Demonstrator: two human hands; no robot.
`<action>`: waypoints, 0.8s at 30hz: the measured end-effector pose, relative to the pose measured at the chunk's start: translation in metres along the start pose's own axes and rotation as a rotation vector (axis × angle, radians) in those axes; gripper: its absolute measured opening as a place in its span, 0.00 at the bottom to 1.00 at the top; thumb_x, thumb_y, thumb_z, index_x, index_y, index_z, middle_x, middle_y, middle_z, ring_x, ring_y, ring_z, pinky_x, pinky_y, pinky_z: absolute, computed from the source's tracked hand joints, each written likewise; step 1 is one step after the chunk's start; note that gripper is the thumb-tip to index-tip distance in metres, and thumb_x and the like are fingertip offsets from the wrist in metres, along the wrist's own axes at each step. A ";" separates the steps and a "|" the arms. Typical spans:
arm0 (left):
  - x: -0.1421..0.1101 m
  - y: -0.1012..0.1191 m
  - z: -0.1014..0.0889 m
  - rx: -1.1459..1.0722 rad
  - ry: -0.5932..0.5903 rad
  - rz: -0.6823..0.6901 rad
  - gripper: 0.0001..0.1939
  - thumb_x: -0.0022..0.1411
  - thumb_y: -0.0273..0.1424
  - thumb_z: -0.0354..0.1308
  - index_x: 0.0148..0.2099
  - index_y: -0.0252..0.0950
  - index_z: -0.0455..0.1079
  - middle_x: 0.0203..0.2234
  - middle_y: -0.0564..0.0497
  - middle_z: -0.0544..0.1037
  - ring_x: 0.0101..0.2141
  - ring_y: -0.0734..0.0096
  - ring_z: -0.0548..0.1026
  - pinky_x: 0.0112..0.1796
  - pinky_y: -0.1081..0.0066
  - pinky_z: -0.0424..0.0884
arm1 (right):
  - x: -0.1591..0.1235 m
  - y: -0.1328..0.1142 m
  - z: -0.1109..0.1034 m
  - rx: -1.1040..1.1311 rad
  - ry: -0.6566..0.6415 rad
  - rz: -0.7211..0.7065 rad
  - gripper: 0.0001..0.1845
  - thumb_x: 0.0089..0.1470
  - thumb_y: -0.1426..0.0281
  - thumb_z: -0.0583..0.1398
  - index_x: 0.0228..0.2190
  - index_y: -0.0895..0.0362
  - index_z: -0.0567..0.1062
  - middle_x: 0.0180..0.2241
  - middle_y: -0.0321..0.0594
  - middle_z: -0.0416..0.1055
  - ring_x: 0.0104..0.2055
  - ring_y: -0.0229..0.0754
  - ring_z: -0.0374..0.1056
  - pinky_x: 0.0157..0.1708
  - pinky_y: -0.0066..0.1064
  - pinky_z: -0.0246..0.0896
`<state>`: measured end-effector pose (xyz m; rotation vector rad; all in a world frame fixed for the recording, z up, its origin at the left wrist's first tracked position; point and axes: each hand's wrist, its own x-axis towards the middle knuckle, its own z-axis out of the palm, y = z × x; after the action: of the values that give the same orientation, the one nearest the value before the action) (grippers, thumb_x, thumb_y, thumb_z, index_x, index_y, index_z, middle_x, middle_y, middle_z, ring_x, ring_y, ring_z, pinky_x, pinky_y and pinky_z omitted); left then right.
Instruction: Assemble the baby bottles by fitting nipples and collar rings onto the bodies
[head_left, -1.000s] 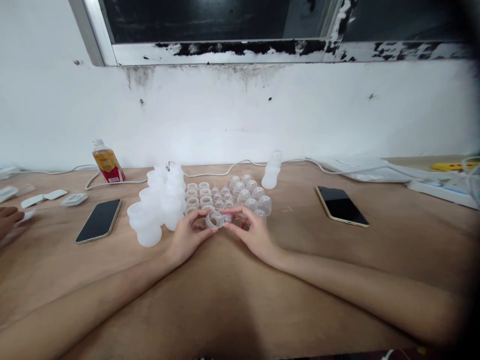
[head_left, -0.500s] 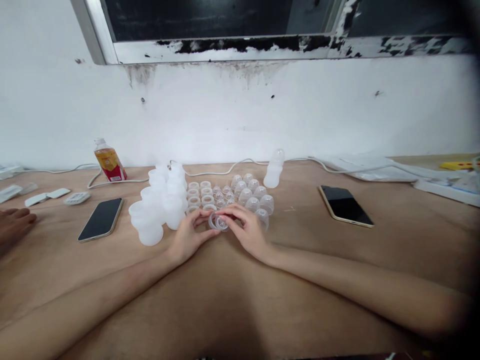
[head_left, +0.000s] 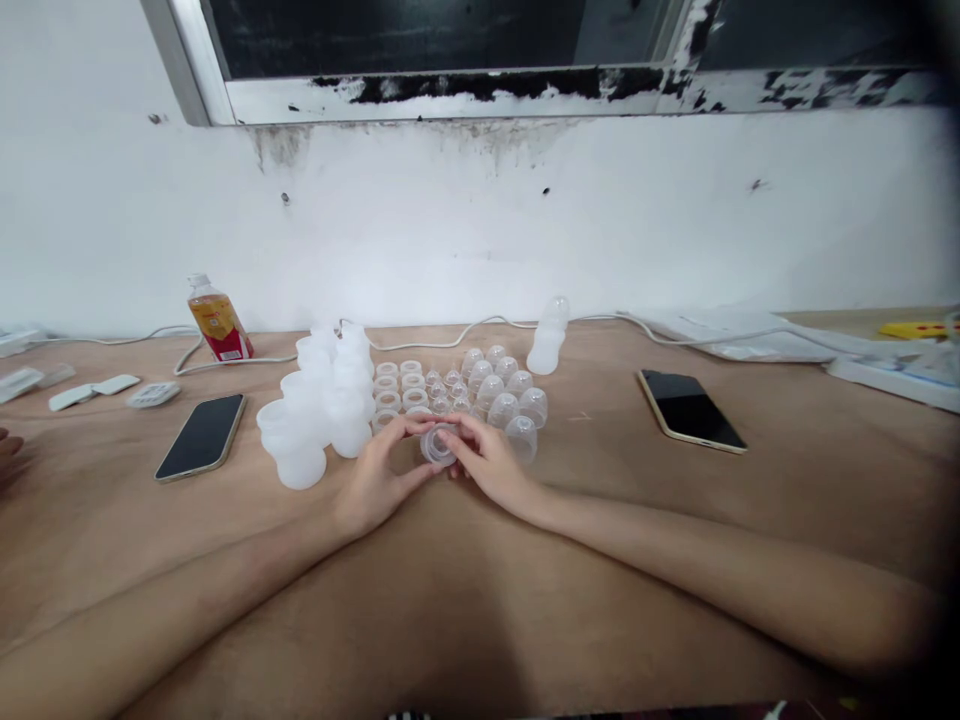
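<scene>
Between both hands is a clear bottle collar ring (head_left: 429,450) with a silicone nipple seated in it; how far the nipple sits in is too small to tell. My left hand (head_left: 381,478) grips the ring's left side between thumb and fingers. On the other side my right hand (head_left: 491,465) grips it, thumb pressed over the middle. Just beyond them stand rows of loose collar rings (head_left: 386,384), clear nipples (head_left: 438,391) and clear dome caps (head_left: 504,409). Several frosted white baby bottles (head_left: 301,462) stand to the left.
A capped baby bottle (head_left: 547,345) stands near the wall. One phone (head_left: 201,437) lies at left, another phone (head_left: 691,410) at right. A drink bottle (head_left: 220,325) and a white cable (head_left: 480,325) are at the back. Another person's hand (head_left: 7,445) shows at the left edge.
My right hand's thumb has moved over the middle of the ring, and its fingers have come round underneath. The other person's hand has drawn back toward the left edge.
</scene>
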<state>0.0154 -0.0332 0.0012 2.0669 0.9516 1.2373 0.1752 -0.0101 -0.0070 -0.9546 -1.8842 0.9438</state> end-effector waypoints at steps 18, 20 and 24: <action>0.006 -0.008 0.008 -0.033 0.041 -0.291 0.07 0.50 0.30 0.53 0.27 0.34 0.56 0.20 0.57 0.64 0.22 0.78 0.65 0.23 0.77 0.61 | -0.002 -0.005 -0.002 -0.248 -0.031 -0.115 0.01 0.49 0.72 0.51 0.26 0.56 0.60 0.18 0.30 0.60 0.20 0.32 0.59 0.23 0.24 0.53; 0.007 -0.010 0.008 -0.019 0.053 -0.277 0.07 0.50 0.30 0.53 0.27 0.35 0.56 0.20 0.57 0.64 0.22 0.78 0.64 0.24 0.77 0.61 | 0.000 -0.005 -0.004 -0.270 -0.057 -0.111 0.01 0.49 0.72 0.50 0.26 0.56 0.60 0.17 0.30 0.60 0.20 0.32 0.58 0.22 0.24 0.52; 0.008 -0.010 0.008 -0.018 0.052 -0.292 0.06 0.53 0.32 0.51 0.30 0.34 0.57 0.21 0.56 0.64 0.22 0.78 0.64 0.23 0.77 0.60 | 0.000 -0.008 -0.005 -0.242 -0.091 -0.102 0.04 0.52 0.70 0.48 0.28 0.56 0.60 0.18 0.31 0.61 0.20 0.32 0.59 0.23 0.25 0.53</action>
<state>0.0217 -0.0218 -0.0055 1.8109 1.2118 1.1433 0.1775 -0.0119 0.0017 -0.9582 -2.1386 0.7202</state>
